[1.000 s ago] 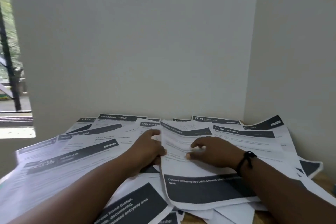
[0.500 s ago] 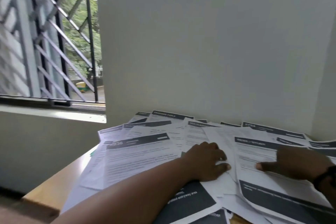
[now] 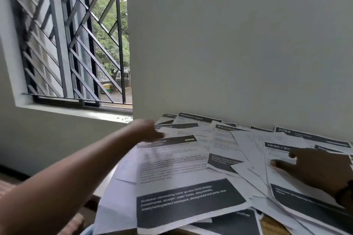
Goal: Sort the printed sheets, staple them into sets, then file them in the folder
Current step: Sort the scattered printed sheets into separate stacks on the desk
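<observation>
Several printed sheets with dark header and footer bands lie in a loose overlapping pile [image 3: 191, 160] on a wooden table. My left hand [image 3: 147, 128] reaches out over the far left of the pile, blurred, fingers spread, holding nothing. My right hand [image 3: 313, 168] rests flat on a sheet headed "DESK / ST…" [image 3: 277, 150] at the right, fingers apart, with a dark band on the wrist. A large sheet with a dark footer block [image 3: 183, 192] lies nearest me. No stapler or folder shows.
A pale wall [image 3: 229, 44] stands right behind the pile. A barred window [image 3: 66, 40] with a sill is at the left. The table's wooden edge [image 3: 271, 223] shows under the sheets at the bottom right.
My view has swung left, bringing the window in. My left hand has lifted off the middle sheets and moved out to the far left of the pile. My right hand stays on its sheet.
</observation>
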A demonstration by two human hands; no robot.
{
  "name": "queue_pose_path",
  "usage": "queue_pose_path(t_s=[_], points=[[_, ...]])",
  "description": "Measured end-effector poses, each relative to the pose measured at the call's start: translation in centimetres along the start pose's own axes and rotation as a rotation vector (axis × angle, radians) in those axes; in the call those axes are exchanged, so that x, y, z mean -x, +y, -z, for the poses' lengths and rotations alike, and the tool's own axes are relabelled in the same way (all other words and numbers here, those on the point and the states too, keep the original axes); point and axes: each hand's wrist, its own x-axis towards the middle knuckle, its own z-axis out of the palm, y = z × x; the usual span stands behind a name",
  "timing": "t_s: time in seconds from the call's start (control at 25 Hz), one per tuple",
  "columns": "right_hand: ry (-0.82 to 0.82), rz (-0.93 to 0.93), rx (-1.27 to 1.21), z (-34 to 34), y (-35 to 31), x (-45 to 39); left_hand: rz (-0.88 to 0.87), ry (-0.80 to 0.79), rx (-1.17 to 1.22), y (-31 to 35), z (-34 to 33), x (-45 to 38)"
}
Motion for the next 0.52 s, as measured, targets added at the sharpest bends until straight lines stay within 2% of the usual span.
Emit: queue_pose_path(t_s=[0.04, 0.12, 0.2, 0.36, 0.52], points=[[0.021, 0.012, -0.005, -0.3, 0.0, 0.0, 0.071, -0.055, 0.050, -2.2, -0.3, 0.2], [0.010, 0.020, 0.021, -0.4, -0.4, 0.1, 0.177, -0.174, 0.321, -5.3, -1.2, 0.7], [0.002, 0.022, 0.063, -0.3, -0.8, 0.3, 0.202, -0.212, 0.550, -6.4, -2.2, 0.9], [0.034, 0.041, 0.088, -0.4, -1.1, 1.0, 0.126, -0.091, 0.520, -6.1, -3.6, 0.5], [0.021, 0.026, 0.083, -0.8, -1.3, 1.1, 0.090, -0.093, 0.529, -5.9, -5.0, -0.2]])
